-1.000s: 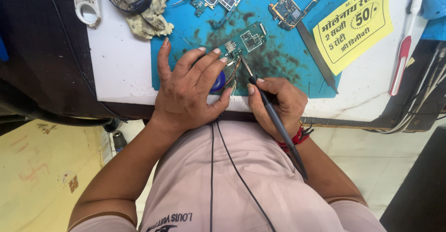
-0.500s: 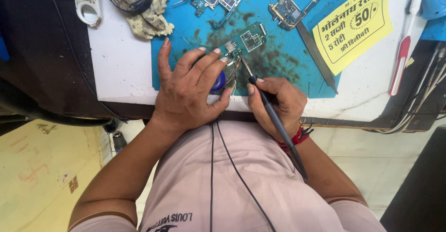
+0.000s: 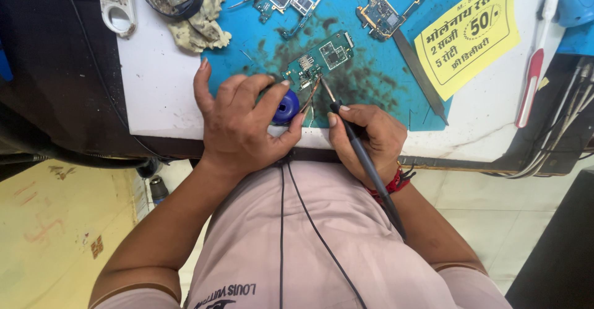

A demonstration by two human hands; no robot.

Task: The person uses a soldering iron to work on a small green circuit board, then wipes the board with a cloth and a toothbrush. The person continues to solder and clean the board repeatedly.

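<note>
No change from earlier frame: left hand (image 3: 247, 123) still grips blue spool (image 3: 286, 107), right hand (image 3: 369, 139) clasps iron (image 3: 359, 154), tip on board (image 3: 318, 61) at centre.

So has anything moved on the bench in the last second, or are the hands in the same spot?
Nothing visibly changed. The left hand still holds the blue spool by the green circuit board, and the right hand still keeps the soldering iron with its tip at the board's edge. The blue mat and the tools on it lie as before.
</note>
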